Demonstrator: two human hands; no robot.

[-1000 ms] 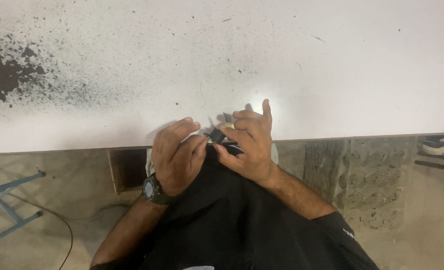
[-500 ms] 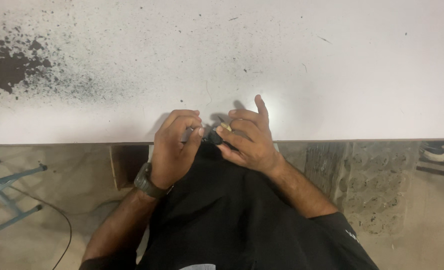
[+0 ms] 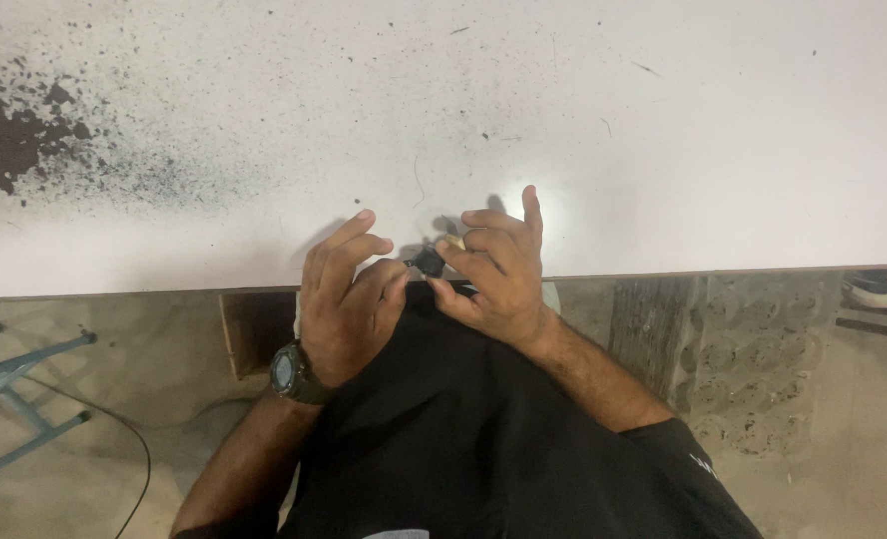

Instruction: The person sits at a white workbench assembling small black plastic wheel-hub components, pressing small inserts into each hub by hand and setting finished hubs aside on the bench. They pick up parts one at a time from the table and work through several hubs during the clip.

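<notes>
It looked like a workshop or rough work area. A white worktable was speckled and stained with black paint spatter toward its left end. Below its near edge lay a bare, dusty concrete floor, with a rough block wall at the right.

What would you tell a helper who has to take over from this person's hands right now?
Left hand: fingers curled, fingertips pinching one side of the small black part. It wears a dark wristwatch.
Right hand: thumb and fingers grip the other side of the same part, index finger raised.
Where things are: the part is held between both hands at the near edge of the white table, which has a black speckled stain at its far left. Something pale shows at the right fingertips; too small to tell what.
Done or left: the part is too small to tell. Keep it held over the table edge.
</notes>
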